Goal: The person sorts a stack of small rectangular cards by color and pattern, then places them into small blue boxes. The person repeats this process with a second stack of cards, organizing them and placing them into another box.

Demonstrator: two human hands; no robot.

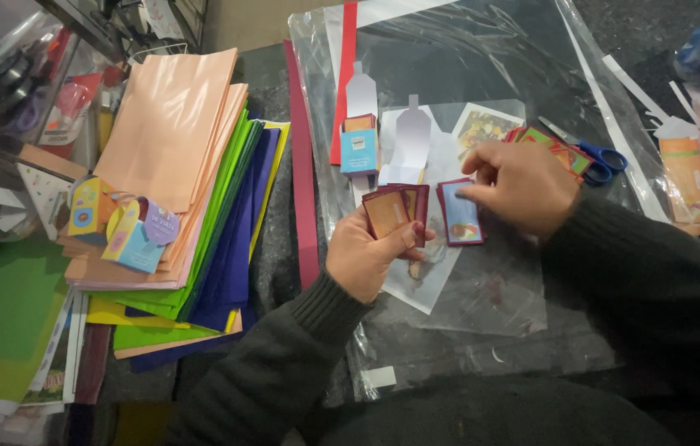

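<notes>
My left hand (366, 252) holds a small fan of dark red-bordered picture cards (399, 211) upright above a clear plastic sheet (482, 306). My right hand (523, 186) pinches another card of the same kind, with a blue picture (459, 216), just right of the fan. Behind my right hand lies a loose heap of more small cards (550, 147). Grey bottle-shaped paper cutouts (413, 132) and a short stack of blue-faced cards (359, 149) lie on the plastic beyond my hands.
A pile of coloured paper bags (193, 182), peach on top, lies at the left with two small printed boxes (123, 227) on it. Blue-handled scissors (598, 155) rest at the right. A red strip (305, 182) borders the plastic. More cards and paper scraps (688, 177) fill the far right.
</notes>
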